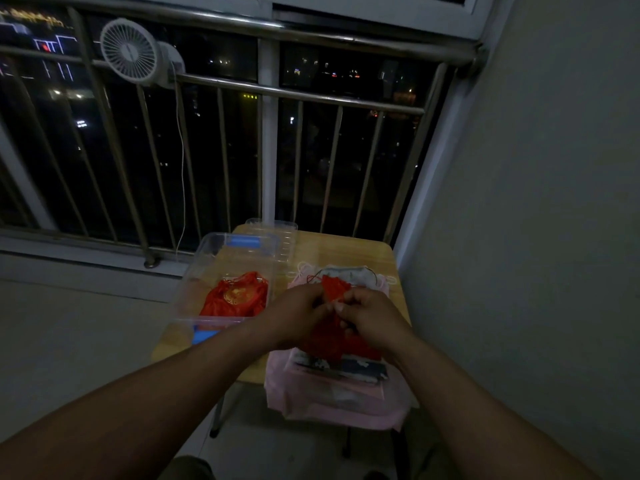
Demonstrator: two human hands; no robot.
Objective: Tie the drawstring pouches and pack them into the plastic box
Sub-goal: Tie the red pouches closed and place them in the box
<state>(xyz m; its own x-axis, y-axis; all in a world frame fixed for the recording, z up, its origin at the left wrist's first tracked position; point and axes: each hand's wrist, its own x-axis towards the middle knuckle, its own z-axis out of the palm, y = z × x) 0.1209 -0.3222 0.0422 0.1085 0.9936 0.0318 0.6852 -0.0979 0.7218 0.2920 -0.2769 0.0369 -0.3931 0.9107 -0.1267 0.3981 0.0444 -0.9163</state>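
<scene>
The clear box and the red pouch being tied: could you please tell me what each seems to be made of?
The clear rectangular plastic box looks like rigid, glossy transparent plastic: the wooden tabletop shows through its walls. The red drawstring pouch being tied seems thin, soft fabric: it crumples into folds; dim light hides its sheen.

Two red pouches point(329, 341) point(235, 296) (one boxed), one plastic box point(214, 249), one fan point(130, 51), two hands point(298, 313) point(370, 317).
</scene>
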